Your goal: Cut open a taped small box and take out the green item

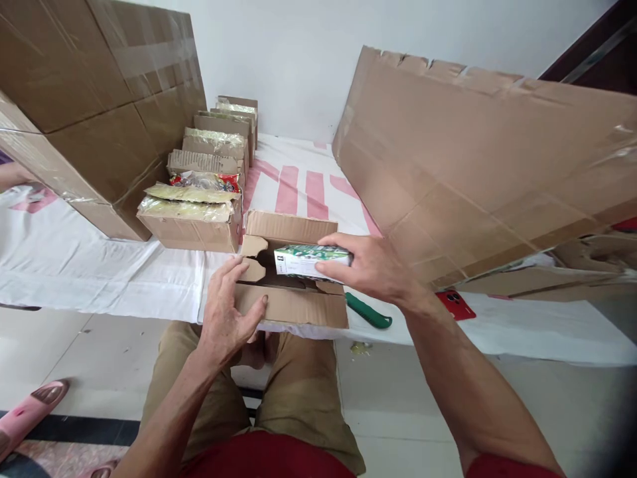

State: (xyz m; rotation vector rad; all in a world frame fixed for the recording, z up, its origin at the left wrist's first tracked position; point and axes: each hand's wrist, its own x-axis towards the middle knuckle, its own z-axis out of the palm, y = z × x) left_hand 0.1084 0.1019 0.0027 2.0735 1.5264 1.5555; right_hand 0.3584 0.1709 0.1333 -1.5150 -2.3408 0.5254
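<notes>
At the near edge of the table [174,292], your right hand [368,267] pinches the green-and-white box [301,261], your left hand [229,317] spreads open against the carton [293,305], and that jutting end flap [255,271] could snag a corner.

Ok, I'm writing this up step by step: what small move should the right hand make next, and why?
Perhaps lower the small box into the cardboard box: the right hand holds it at the opening, the long flaps stand open, and the left hand touches the left end.
</notes>
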